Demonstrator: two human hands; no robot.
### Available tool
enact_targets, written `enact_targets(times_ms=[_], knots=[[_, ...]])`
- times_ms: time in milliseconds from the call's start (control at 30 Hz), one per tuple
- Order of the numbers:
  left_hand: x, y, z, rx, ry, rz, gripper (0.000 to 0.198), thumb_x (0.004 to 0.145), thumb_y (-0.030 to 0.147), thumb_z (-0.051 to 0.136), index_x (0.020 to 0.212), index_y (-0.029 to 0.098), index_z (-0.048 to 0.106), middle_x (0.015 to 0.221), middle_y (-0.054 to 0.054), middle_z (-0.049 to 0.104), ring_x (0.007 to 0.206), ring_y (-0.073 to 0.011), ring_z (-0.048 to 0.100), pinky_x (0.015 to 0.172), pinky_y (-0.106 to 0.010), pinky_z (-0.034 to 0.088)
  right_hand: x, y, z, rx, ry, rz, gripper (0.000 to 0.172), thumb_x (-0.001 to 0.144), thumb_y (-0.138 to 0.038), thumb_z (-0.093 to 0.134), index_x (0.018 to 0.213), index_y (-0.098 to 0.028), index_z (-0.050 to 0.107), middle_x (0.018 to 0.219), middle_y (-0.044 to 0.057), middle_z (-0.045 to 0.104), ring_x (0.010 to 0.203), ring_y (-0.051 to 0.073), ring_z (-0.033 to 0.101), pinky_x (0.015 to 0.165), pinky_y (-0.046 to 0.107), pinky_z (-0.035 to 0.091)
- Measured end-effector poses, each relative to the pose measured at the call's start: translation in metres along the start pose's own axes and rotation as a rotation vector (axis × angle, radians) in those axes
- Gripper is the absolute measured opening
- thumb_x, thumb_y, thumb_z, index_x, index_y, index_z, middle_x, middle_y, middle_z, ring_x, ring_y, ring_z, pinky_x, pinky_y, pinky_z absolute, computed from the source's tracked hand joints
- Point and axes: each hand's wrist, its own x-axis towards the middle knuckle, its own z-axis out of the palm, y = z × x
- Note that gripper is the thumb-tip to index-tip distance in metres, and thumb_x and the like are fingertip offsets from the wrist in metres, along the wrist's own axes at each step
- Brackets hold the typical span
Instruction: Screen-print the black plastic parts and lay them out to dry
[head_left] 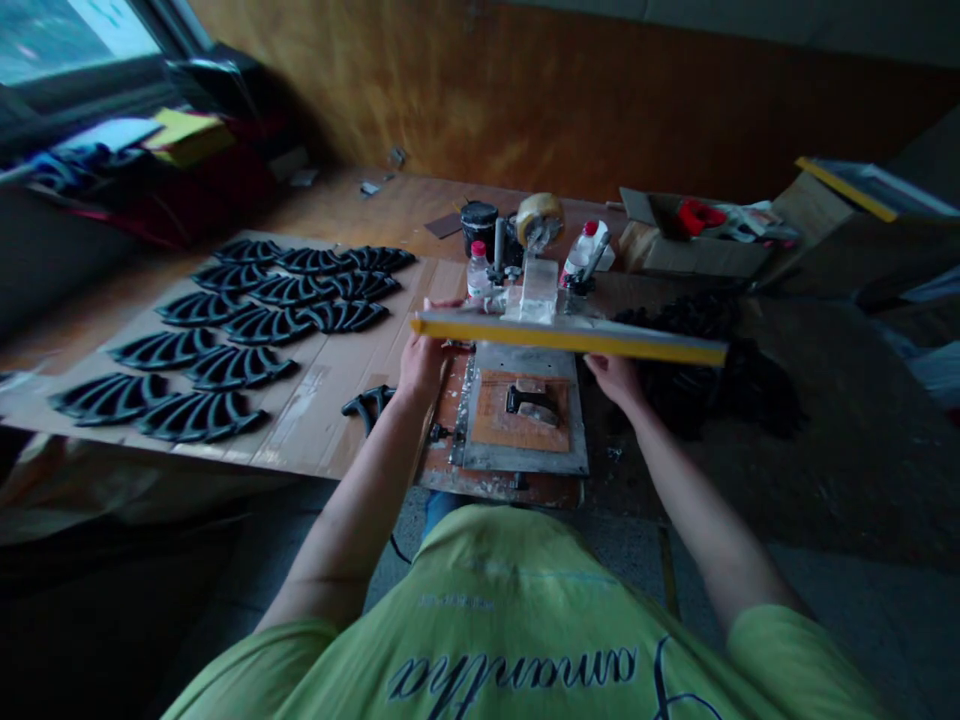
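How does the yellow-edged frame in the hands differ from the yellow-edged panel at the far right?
The held frame is in the left hand and right hand; no hand touches the far panel. The held frame appears nearly edge-on, while the far panel shows more of its face. The held frame looks larger in view than the far panel. Both have a yellow edge.

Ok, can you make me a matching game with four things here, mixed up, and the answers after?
1. Frame
2. Tub
3. Cardboard sheet
4. Bottles

A. under rows of black pieces
B. topped with red caps
C. held by left hand and right hand
D. black

Pairs: 1-C, 2-D, 3-A, 4-B
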Motion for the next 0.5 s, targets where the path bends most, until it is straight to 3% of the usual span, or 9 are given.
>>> enact_targets(times_ms=[100,200,300,367,433,500], knots=[[0.027,0.017,0.018,-0.036,-0.019,0.029,0.056,0.091,0.071,0.046,0.110,0.022,0.065,0.095,-0.008,0.074,0.087,-0.0179,0.070,0.068,-0.026,0.056,-0.036,-0.008,0.042,-0.087,-0.132,-0.100,0.019,0.083,-0.033,0.078,0.083,-0.016,0.070,0.084,0.003,0.072,0.082,0.017,0.063,0.077,0.024,0.048],[0.027,0.013,0.025,-0.042,0.050,0.016,0.054,0.093,0.070,0.044,0.113,0.024,0.063,0.096,-0.007,0.075,0.086,-0.0172,0.072,0.068,-0.027,0.056,-0.053,-0.024,0.070,-0.234,-0.207,-0.124,0.013,0.088,-0.028,0.073,0.086,-0.017,0.066,0.097,0.010,0.070,0.096,0.023,0.062,0.085,0.030,0.046],[-0.013,-0.018,0.025,0.013,-0.025,-0.224,0.059,0.086,0.075,0.052,0.108,0.021,0.064,0.096,-0.009,0.076,0.081,-0.0191,0.072,0.064,-0.028,0.055,-0.061,-0.044,0.080,-0.240,-0.187,0.041,0.009,0.098,-0.026,0.058,0.095,-0.018,0.062,0.094,0.010,0.068,0.089,0.022,0.062,0.077,0.030,0.045],[-0.052,-0.045,0.027,0.083,-0.248,-0.569,0.066,0.077,0.078,0.062,0.100,0.016,0.066,0.093,-0.014,0.076,0.081,-0.0242,0.073,0.063,-0.031,0.055,-0.070,-0.062,0.085,-0.182,-0.113,0.077,0.013,0.101,-0.029,0.052,0.099,-0.019,0.060,0.094,0.009,0.068,0.089,0.022,0.062,0.076,0.030,0.045],[-0.086,-0.069,0.029,0.045,-0.315,-0.722,0.064,0.076,0.077,0.064,0.096,0.016,0.065,0.095,-0.014,0.076,0.089,-0.0268,0.073,0.068,-0.033,0.056,-0.081,-0.080,0.090,-0.103,-0.068,-0.043,0.016,0.102,-0.029,0.048,0.098,-0.020,0.060,0.097,0.010,0.068,0.095,0.023,0.062,0.081,0.032,0.047],[-0.103,-0.085,0.026,-0.053,-0.242,-0.754,0.055,0.082,0.071,0.062,0.094,0.018,0.063,0.094,-0.012,0.075,0.093,-0.0263,0.072,0.071,-0.033,0.056,-0.089,-0.091,0.089,-0.021,-0.114,-0.262,0.018,0.102,-0.026,0.046,0.099,-0.020,0.063,0.101,0.010,0.068,0.101,0.023,0.061,0.089,0.034,0.048]])
